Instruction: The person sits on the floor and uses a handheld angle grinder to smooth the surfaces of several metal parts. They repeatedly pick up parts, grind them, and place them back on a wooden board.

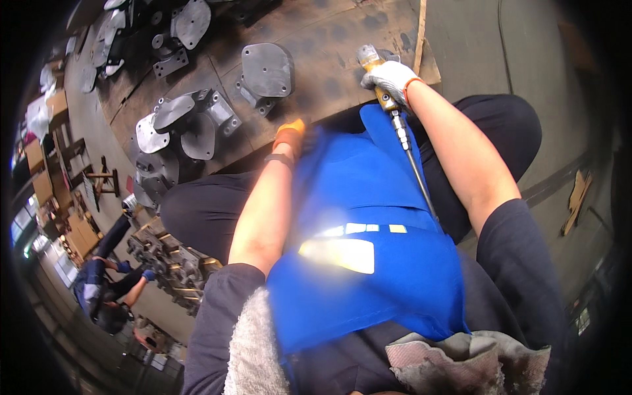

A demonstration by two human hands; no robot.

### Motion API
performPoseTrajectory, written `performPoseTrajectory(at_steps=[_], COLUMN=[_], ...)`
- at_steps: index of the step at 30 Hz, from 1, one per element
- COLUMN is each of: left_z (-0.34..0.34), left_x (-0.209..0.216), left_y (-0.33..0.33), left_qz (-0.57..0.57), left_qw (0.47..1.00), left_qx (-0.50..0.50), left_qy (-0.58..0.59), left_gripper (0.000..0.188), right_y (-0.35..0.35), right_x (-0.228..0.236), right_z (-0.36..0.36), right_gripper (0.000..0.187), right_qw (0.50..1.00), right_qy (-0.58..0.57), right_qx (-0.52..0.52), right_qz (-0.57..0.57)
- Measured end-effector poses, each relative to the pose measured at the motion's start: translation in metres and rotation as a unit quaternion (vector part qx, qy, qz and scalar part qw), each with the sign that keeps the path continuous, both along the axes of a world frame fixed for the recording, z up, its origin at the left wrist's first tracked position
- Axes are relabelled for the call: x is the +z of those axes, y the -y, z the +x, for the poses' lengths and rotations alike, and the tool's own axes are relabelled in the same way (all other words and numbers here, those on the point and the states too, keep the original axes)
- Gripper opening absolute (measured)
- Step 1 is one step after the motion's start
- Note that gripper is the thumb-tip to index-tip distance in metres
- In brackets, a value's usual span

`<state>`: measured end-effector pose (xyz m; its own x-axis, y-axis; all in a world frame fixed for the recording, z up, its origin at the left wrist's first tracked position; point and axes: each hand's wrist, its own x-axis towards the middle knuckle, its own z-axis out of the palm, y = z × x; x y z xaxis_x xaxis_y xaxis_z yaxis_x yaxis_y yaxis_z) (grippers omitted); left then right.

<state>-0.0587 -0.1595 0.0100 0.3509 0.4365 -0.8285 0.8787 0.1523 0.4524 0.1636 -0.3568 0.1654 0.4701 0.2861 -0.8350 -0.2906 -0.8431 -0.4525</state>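
Observation:
My right hand [394, 80], in a white glove with an orange cuff, is wrapped round a yellow air-powered hand tool [387, 99]. The tool's silver head points away from me over the wooden table's edge, and a dark hose [419, 172] runs from its rear fitting across my blue apron [362, 174]. My left hand [289, 136], in an orange glove, is at the table's near edge beside the apron; its fingers are blurred and partly hidden. Beyond it stands a grey metal bracket with a rounded plate [266, 69], apart from the hand.
More grey metal brackets [187, 122] crowd the left of the brown wooden table [322, 59]. A wooden strip [421, 36] lies at its right end. Further left, another person [108, 289] in blue gloves works by a pallet of metal parts [174, 260]. Cardboard boxes [79, 234] stand behind.

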Motion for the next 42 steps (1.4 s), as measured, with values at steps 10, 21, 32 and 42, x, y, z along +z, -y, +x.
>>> performPoseTrajectory(at_steps=[10, 21, 32, 42], left_z=[0.077, 0.066, -0.001, -0.014], left_x=[0.049, 0.03, 0.039, 0.026], left_y=[-0.015, -0.052, -0.028, -0.033], left_qz=[-0.339, -0.233, -0.22, -0.356], left_qw=[0.66, 0.755, 0.812, 0.746], left_qx=[0.615, 0.592, 0.496, 0.485], left_qy=[0.266, 0.157, 0.217, 0.285], left_gripper=[0.05, 0.031, 0.035, 0.039], right_y=[0.006, 0.001, 0.014, 0.01], right_x=[-0.028, -0.023, -0.044, -0.04], right_z=[0.003, 0.003, 0.008, 0.009], right_gripper=[0.041, 0.042, 0.037, 0.025], right_qw=[0.985, 0.996, 0.997, 0.996], right_qy=[0.09, 0.058, -0.031, -0.03], right_qx=[0.148, 0.063, -0.068, -0.087], right_qz=[-0.007, -0.021, 0.037, 0.021])
